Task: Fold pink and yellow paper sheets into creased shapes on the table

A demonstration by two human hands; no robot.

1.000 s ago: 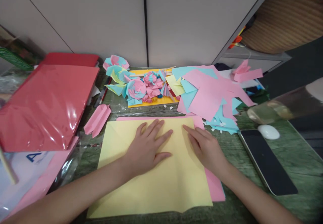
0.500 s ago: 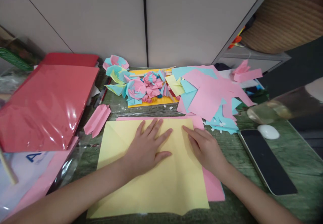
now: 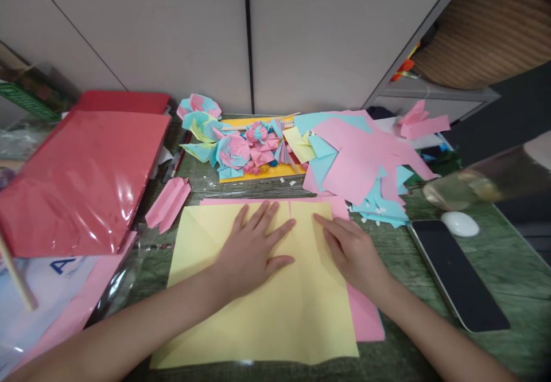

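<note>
A large yellow sheet of paper lies before me with faint crease lines. My left hand rests flat on it, fingers spread, pressing it down. To the right, my right hand touches the same sheet with its index finger stretched toward the left; the thumb sits below, and the other fingers are partly hidden. Between the two hands, a short slit at the sheet's top edge lets pink show through. Pink paper lies underneath, sticking out at the right and along the top.
Behind are folded paper flowers on a yellow base and a pile of pink and blue paper. A phone and a white oval object lie right. Red plastic-covered packs and a folded pink paper piece lie left.
A narrow slit now shows at the top edge of the yellow sheet, between my hands. Both hands keep nearly the same place and pose; the view has shifted slightly.
</note>
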